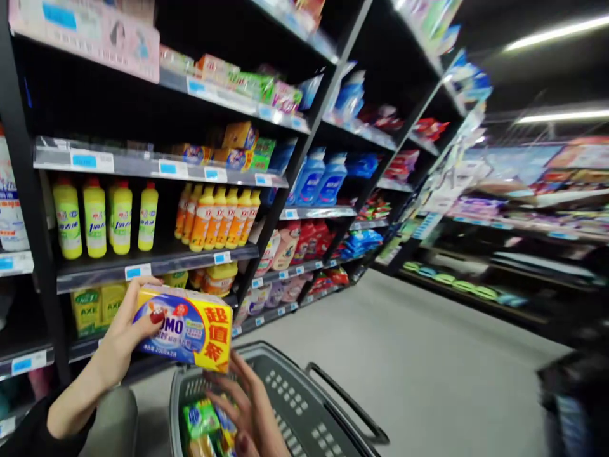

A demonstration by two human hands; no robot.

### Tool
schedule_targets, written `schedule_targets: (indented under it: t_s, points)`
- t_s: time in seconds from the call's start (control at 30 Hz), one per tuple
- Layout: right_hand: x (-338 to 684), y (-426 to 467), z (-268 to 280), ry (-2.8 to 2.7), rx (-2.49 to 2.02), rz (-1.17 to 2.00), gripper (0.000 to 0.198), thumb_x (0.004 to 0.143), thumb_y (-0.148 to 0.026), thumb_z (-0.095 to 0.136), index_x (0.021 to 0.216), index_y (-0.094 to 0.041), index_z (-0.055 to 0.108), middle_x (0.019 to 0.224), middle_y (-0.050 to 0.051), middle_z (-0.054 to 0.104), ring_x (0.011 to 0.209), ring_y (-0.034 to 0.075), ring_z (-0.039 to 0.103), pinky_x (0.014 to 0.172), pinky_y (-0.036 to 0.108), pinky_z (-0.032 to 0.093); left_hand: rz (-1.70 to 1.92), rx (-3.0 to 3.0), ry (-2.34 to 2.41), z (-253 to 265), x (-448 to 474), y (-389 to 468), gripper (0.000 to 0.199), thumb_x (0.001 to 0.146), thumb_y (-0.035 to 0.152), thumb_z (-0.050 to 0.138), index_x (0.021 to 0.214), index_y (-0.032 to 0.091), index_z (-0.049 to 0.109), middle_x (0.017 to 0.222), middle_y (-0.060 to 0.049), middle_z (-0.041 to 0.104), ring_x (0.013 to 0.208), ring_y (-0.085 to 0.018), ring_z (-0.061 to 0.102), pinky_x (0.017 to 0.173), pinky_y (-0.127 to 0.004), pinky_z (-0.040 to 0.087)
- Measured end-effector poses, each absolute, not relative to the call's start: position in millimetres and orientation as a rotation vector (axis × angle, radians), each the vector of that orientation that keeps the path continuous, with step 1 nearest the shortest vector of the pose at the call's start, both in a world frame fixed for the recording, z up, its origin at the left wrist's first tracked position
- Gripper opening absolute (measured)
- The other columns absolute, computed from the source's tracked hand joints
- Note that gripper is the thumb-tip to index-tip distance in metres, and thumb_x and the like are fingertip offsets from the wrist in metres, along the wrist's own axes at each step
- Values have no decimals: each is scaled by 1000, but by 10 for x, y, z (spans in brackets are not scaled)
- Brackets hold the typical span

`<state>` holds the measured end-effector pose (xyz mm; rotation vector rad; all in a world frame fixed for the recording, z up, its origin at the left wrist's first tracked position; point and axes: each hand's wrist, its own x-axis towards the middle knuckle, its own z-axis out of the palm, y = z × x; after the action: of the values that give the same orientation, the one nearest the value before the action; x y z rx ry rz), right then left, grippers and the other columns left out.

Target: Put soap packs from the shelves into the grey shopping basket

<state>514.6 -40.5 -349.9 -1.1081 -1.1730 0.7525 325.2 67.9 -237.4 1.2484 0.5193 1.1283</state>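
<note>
My left hand (pixel 128 327) grips the left end of a blue and yellow OMO laundry soap pack (pixel 183 327), thumb on its front face and fingers behind. The pack is held level in front of the lower shelves, above a grey shopping basket (pixel 285 387). Just below the pack's right end is my right hand (pixel 250 403), fingers apart, somewhat blurred and holding nothing that I can see. Whether its fingertips touch the pack I cannot tell. Inside the basket lie a green packet (pixel 202 416) and other colourful packs, partly hidden by my right hand.
Yellow bottles (pixel 121 219) and orange bottles (pixel 221 219) stand on the shelf ahead. More OMO packs (pixel 233 155) sit one shelf higher. Blue detergent jugs (pixel 330 178) are further right. The basket's handle (pixel 349 406) sticks out over the grey floor (pixel 428 355).
</note>
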Motion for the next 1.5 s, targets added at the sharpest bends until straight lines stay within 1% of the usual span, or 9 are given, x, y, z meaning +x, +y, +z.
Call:
schedule_targets:
  t_s: [0.1,0.37,0.57,0.67,0.9,1.13,1.3,1.4,1.5]
  points:
    - [4898,-382,-3502,-1006,-895,891,102,64,-82,63,144,-23,37,148,18,41,124,36,54,91,46,54,995,1197,606,-2799,3143,369,51,78,48,67,119,29,44,111,-2,61,93,-21,59,78,-27,48]
    - [4643,-592,-3824,-1000,-1017,984,62,82,-49,69,134,-24,48,126,15,65,109,28,66,86,40,57,913,1187,759,-3524,2908,138,42,87,54,53,120,28,47,112,-2,63,96,-22,60,82,-30,47]
    - [4235,-694,-3799,-1192,-1522,292,92,70,-53,78,146,-23,33,140,20,48,126,41,48,96,55,48,914,650,445,-3914,3111,296,64,78,58,60,125,15,57,112,-12,70,113,-33,62,100,-43,45]
    - [3929,-681,-3624,-1202,-1754,-41,109,60,-61,80,147,-16,31,129,26,50,110,46,54,79,59,52,791,516,410,-3949,3238,303,71,76,70,52,114,11,65,106,-15,72,118,-36,59,103,-48,43]
    - [3769,-645,-3486,-1262,-1805,-345,95,72,-65,68,143,-12,33,111,24,53,97,43,56,68,55,54,671,488,361,-3929,3272,282,69,70,74,56,102,14,70,103,-13,74,121,-37,58,103,-49,45]
    - [4359,-602,-3930,-1148,-1398,272,69,84,-51,59,143,-20,40,139,19,49,125,38,51,98,55,46,938,634,557,-4009,3147,333,60,73,61,67,114,18,66,118,-8,70,125,-31,55,105,-38,44]
    - [4657,-450,-4278,-798,-1012,855,69,80,-50,68,139,-20,49,143,15,51,131,34,49,104,49,45,884,903,660,-3886,3066,275,66,84,54,60,139,22,45,139,-10,56,126,-31,52,104,-40,43]
    - [4679,-325,-4334,-672,-901,1007,64,78,-55,66,132,-21,58,132,14,61,120,33,59,99,51,49,823,1113,683,-3781,3052,181,94,74,45,73,151,27,23,150,-11,42,133,-33,45,110,-44,38]
    - [4634,-175,-4347,-631,-853,1108,53,88,-60,47,117,-23,69,106,10,74,100,31,70,93,51,53,820,1453,937,-3709,3090,65,106,62,31,82,151,31,25,153,-11,35,139,-35,37,113,-48,33]
